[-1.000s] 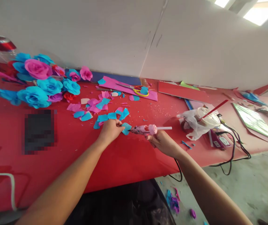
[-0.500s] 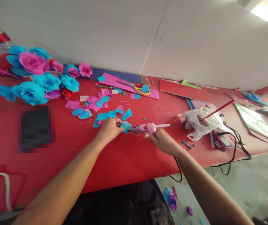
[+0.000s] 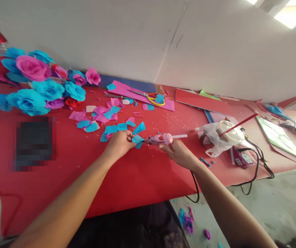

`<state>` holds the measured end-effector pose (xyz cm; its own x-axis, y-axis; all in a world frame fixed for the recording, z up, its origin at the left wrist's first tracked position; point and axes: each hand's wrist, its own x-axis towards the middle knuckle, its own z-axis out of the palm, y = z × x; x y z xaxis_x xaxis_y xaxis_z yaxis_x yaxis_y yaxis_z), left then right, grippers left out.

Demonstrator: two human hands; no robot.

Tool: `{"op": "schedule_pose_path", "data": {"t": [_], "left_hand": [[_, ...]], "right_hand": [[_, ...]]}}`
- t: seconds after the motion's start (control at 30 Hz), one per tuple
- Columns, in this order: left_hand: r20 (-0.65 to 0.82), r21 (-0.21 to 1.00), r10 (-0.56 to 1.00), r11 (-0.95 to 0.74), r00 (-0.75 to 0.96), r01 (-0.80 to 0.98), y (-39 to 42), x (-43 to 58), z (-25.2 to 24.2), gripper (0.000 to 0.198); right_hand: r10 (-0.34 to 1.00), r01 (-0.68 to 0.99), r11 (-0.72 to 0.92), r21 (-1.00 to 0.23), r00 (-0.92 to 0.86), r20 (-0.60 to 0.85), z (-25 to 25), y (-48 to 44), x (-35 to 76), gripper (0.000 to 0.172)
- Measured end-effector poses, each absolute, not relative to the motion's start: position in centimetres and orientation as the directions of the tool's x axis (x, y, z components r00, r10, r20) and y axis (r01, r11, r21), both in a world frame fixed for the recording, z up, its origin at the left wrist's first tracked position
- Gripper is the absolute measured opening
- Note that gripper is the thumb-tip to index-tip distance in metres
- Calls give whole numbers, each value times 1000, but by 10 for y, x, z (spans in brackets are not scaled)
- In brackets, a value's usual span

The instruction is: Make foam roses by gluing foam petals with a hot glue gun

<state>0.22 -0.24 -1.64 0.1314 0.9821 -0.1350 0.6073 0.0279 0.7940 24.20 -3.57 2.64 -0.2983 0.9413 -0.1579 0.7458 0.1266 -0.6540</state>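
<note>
My left hand (image 3: 119, 143) is closed, pinching a blue paper petal (image 3: 138, 140) just above the red table (image 3: 142, 172). My right hand (image 3: 177, 152) grips a pink glue gun (image 3: 160, 138), its nozzle touching the petal's right edge. A white glue stick pokes out of the gun's back end. Loose blue and pink paper pieces (image 3: 111, 119) lie just beyond my left hand.
Blue and pink paper roses (image 3: 38, 86) are piled at the far left. Scissors (image 3: 150, 97) rest on a pink sheet at the back. A lidded plastic cup with a red straw (image 3: 229, 132) sits in a bag at right, near black cables (image 3: 256, 165). Scraps litter the floor.
Both hands with the petal and glue gun stay together; the view has drifted slightly, and the gun's tip has closed onto the petal.
</note>
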Motion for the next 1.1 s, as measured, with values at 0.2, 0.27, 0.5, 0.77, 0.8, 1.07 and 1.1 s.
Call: {"op": "schedule_pose_path", "data": {"t": [0.2,0.27,0.5,0.77,0.8,1.07,1.1], "left_hand": [[-146,793,981,41,124,607,-2,2,-14,13],[-152,790,981,46,122,611,-3,1,-12,13],[-180,849,978,100,106,519,0,0,-19,17],[-220,968,970,204,103,144,3,-10,-6,23],[-215,971,972,202,97,131,3,-11,-4,25],[-198,978,969,184,150,101,2,-14,4,27],[-194,979,971,182,142,93,1,-14,7,26]], "right_hand": [[945,780,143,-609,-290,-149,28,-34,241,45],[948,794,174,-582,-295,-119,30,-34,241,43],[964,920,221,-324,-256,-69,36,-24,252,38],[993,968,114,224,-107,-43,45,5,269,39],[988,975,149,166,-151,4,49,5,260,43],[836,809,439,-390,-527,-153,76,23,154,24],[830,803,426,-417,-530,-175,78,30,150,19]]}}
